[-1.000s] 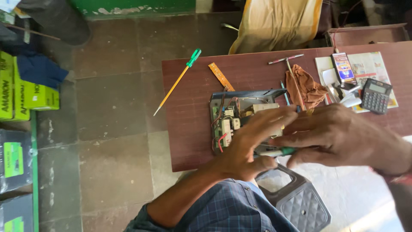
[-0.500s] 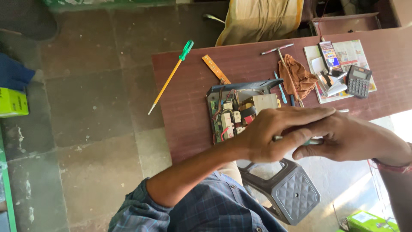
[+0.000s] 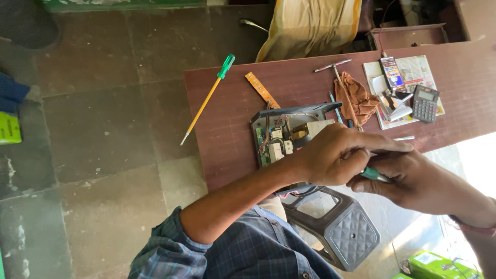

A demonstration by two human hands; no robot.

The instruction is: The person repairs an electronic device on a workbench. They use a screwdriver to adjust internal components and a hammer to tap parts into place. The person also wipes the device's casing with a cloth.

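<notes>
Your left hand point(image 3: 338, 155) and right hand point(image 3: 408, 178) close around a green-handled tool point(image 3: 373, 174) over the open circuit box point(image 3: 289, 135); next, seat its tip carefully.

Opened grey device case point(image 3: 289, 134), circuit boards and wires exposed, flat on table at 9 o'clock of hands. Small green-handled tool point(image 3: 373, 174), mostly hidden, pinched between both hands.

On the bench point(image 3: 217, 134): a long screwdriver point(image 3: 207, 98) at the left edge, a rag point(image 3: 356, 101), a calculator point(image 3: 425, 103) far right. A stool point(image 3: 346, 232) stands near.
</notes>
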